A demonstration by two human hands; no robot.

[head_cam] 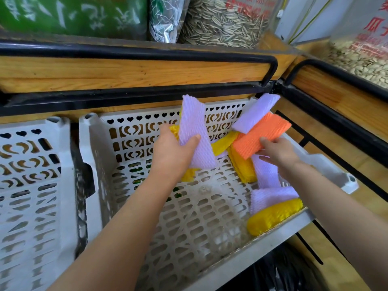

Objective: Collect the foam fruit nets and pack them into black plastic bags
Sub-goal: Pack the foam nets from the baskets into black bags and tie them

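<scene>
Right at the bottom edge, a crumpled black plastic bag (pixel 283 269) can just be made out under the front lip of the crate, probably parked there so the nets can be dropped straight down into it once enough are gathered. Nothing looks to have been put in it yet, though most of it is hidden.

Above that, the white perforated crate (pixel 189 238) is tilted toward the camera on the shelf, which is likely why the loose stuff has slid into the right corner: a yellow net (pixel 275 215) is wedged against the front rim with a lilac net (pixel 273 196) lying on top of it.

Further in, a small bundle is gripped by the left hand (pixel 174 152), thumb clamped over a lilac foam net (pixel 195 131) with yellow ones tucked behind it, so it seems to be used as the "holding" hand while more are added. The right hand (pixel 277 152) is closed on an orange net (pixel 260 137), thumb on top, fingers underneath, and another lilac piece (pixel 256 114) is leaning against the back wall just beyond it. More yellow nets (pixel 241 166) are piled below.

A second white crate (pixel 31 185) sits to the left, and bags of sunflower seeds (pixel 222 24) are stacked on the shelf above.
</scene>
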